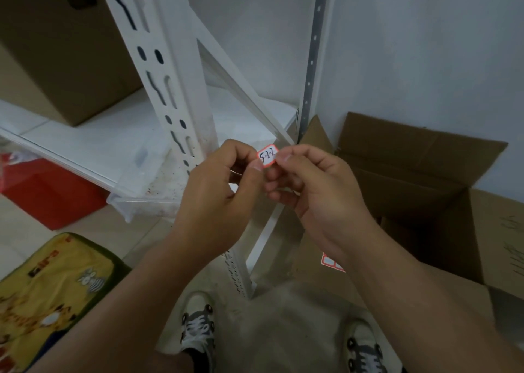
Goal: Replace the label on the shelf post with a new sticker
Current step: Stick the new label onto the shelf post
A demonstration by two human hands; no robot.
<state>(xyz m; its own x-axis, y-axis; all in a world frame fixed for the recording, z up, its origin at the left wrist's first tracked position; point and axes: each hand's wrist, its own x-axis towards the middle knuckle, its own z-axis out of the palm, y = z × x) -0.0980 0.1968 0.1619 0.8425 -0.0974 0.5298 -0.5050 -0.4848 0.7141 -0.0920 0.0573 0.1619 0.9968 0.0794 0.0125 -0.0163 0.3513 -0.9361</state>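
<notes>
A small white sticker point(267, 156) with a red border and handwritten "5-2-2" is held in the air between both hands. My left hand point(218, 194) pinches its left edge with thumb and fingers. My right hand point(314, 191) pinches its right edge. Just behind and left of the hands stands the white slotted shelf post point(173, 86); no label shows on its visible face. A sheet of red-bordered stickers point(330, 262) lies on the cardboard below my right wrist, partly hidden.
A brown cardboard box point(65, 49) stands on the white shelf point(93, 142) at left. An open cardboard box point(425, 179) sits on the floor at right. A yellow printed bag point(48, 293) and a red bag point(48, 191) lie at left. My shoes show at the bottom.
</notes>
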